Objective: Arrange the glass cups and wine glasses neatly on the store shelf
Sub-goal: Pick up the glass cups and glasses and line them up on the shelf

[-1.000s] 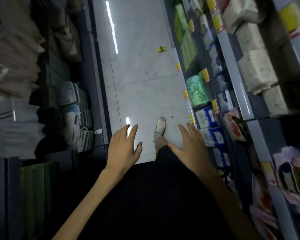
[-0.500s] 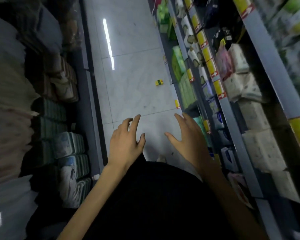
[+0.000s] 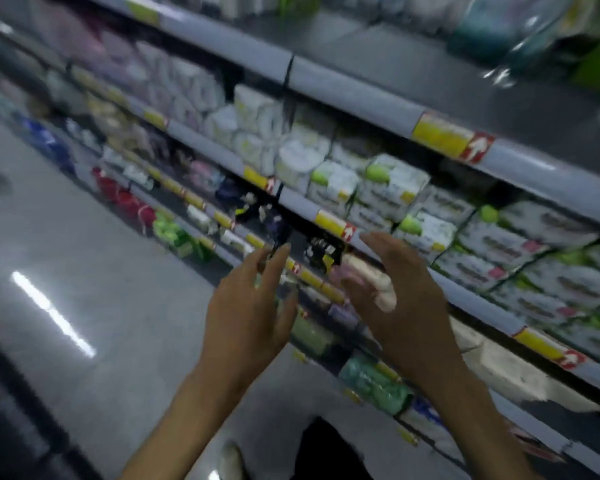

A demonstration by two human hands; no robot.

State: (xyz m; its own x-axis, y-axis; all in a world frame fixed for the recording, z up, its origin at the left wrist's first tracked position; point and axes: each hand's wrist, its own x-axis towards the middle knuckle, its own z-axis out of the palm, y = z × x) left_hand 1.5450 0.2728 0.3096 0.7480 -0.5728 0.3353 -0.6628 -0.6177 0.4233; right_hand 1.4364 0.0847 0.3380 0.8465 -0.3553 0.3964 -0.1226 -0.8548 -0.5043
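- My left hand (image 3: pixel 250 306) and right hand (image 3: pixel 402 299) hover side by side in front of me, near each other but apart; both are released, fingers spread and loosely bent, grasping nothing.
- Just past the fingertips runs a grey shelf edge (image 3: pixel 298 202) with yellow price tags (image 3: pixel 329 221); tissue packs (image 3: pixel 388 188) fill the rows to the right; the pale floor (image 3: pixel 84 254) stretches away on the left.
- I cannot surely find the glass cups or wine glasses; a blurred clear glinting shape (image 3: pixel 510 32) sits on the top shelf (image 3: pixel 413 57) at far right, well apart from both hands, and may be glassware.
- Its pointing and long axis are lost in the blur; I cannot tell whether it stands upright.
- I judge the step to be locating the glassware; I'd steady the head first, keep the hands clear of the packs, then lift one glass at a time, one hand round the body, the other under the base.
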